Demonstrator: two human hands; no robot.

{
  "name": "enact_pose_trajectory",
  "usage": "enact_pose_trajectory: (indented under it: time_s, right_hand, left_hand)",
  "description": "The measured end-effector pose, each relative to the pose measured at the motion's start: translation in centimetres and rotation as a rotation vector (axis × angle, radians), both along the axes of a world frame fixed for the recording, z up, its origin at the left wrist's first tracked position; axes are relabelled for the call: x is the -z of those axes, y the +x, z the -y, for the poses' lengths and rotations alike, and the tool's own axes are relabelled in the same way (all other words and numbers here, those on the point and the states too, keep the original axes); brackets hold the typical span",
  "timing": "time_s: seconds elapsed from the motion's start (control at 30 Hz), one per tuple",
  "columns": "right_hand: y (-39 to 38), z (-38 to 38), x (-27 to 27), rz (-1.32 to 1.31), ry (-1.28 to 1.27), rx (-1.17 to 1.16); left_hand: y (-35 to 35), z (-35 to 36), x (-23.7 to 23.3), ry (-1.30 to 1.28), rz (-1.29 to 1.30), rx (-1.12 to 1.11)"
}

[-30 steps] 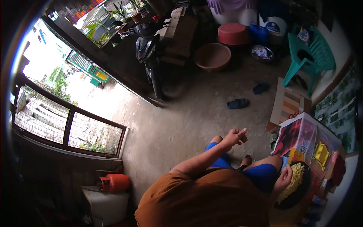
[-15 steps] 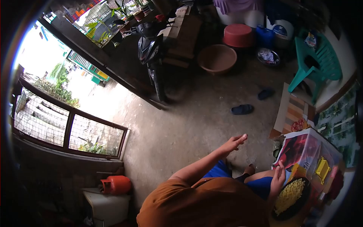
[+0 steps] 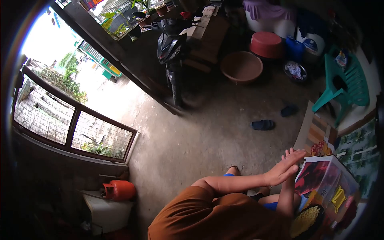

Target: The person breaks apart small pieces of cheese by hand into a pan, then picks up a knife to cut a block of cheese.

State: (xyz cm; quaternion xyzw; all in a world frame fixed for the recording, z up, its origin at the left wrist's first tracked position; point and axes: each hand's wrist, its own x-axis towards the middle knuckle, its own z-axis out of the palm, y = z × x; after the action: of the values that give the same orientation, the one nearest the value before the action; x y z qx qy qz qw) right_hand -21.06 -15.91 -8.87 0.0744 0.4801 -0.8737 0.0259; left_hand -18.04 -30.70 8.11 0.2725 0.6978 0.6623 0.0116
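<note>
My left hand (image 3: 283, 169) reaches across to the right with its fingers stretched out and nothing visible in it. Just behind it my right hand (image 3: 289, 155) points upward, its fingertips showing and its palm largely hidden by the left hand. The two hands overlap, and whether they touch is hard to tell. Below them, at the lower right, a dark round dish (image 3: 320, 224) holds small yellow pieces (image 3: 306, 221). A yellow slotted rack (image 3: 339, 199) lies on the printed table cover (image 3: 316, 174) beside the dish.
Dark slippers (image 3: 263, 125) lie on the concrete floor (image 3: 200, 140). Farther off are a brown basin (image 3: 241, 67), a red tub (image 3: 267, 45), a green chair (image 3: 348, 80) and a motorcycle (image 3: 172, 52). An orange gas tank (image 3: 121, 190) stands at the lower left, below a mesh gate (image 3: 74, 126).
My left hand has moved right, and my right hand has risen from beside the dish to meet or overlap it. The whole view has shifted slightly.
</note>
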Motion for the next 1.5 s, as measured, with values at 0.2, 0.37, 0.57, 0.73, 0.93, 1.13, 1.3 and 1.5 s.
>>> enact_pose_trajectory:
  time_s: [0.2,0.37,0.57,0.73,0.93,1.13,1.3,1.5]
  right_hand:
    - [-1.0,0.9,-19.3,-0.059,-0.599,-0.489]
    - [-1.0,5.5,-21.9,-0.262,0.603,0.129]
    - [-3.5,6.8,-4.7,-0.323,1.392,0.093]
    - [-0.3,7.2,-6.2,0.355,0.145,-0.140]
    - [-1.9,8.1,-17.5,0.424,-0.715,-0.298]
    - [0.5,0.0,-26.3,-0.177,-0.305,-0.217]
    - [1.8,-1.6,-24.8,0.012,-0.078,0.053]
    - [0.8,4.2,-25.0,-0.144,0.686,-0.085]
  left_hand:
    - [-2.1,7.8,10.1,-1.276,-0.011,-0.009]
    - [-5.2,8.5,15.1,0.004,1.022,-0.072]
    - [-4.9,4.9,3.0,0.589,1.159,0.121]
    - [-4.8,9.0,-6.7,0.107,0.218,0.140]
    - [-4.7,13.4,12.5,-0.946,-0.516,-0.007]
    - [-5.1,24.7,19.4,-1.188,0.372,-0.061]
    - [-7.7,24.9,16.4,-0.966,0.753,-0.292]
    - [-8.7,14.4,9.2,0.076,1.058,-0.174]
